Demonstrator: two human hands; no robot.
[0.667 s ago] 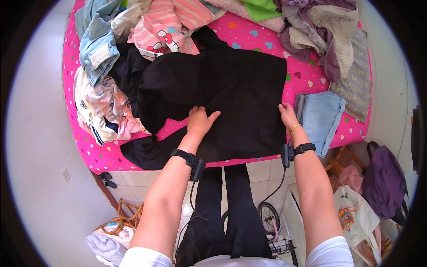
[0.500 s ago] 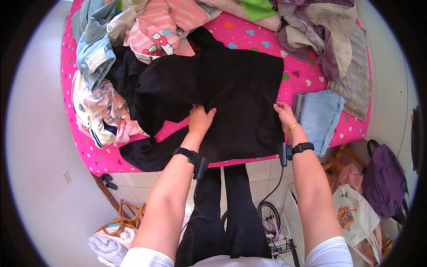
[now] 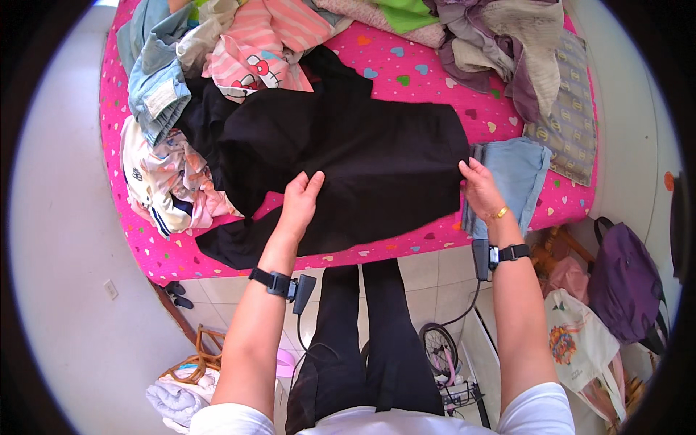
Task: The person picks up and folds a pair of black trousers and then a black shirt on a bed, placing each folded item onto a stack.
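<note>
A black long-sleeved top (image 3: 377,167) lies spread sideways on the pink heart-patterned bed cover (image 3: 377,40), its straight hem toward the right and one sleeve stretching to the lower left. My left hand (image 3: 299,206) pinches the cloth near the middle of the garment, with some fingertips hidden by the fabric. At the hem, my right hand (image 3: 484,190) grips the edge between thumb and fingers. Folded light blue jeans (image 3: 516,174) rest just beyond my right hand. Each of my wrists wears a black strap with a small cabled device.
Pink striped clothing (image 3: 272,43), pale blue denim (image 3: 161,94) and a cream printed garment (image 3: 163,177) are heaped at the left. Purple-grey cloth (image 3: 518,51) lies at the far right beside a grey patterned pillow (image 3: 573,116). A purple bag (image 3: 625,279) and a small bicycle (image 3: 441,351) stand below the bed edge.
The hem has swung upward and right in my right hand, and the top's near edge has lifted off the bed's front edge. My left hand has shifted slightly left.
</note>
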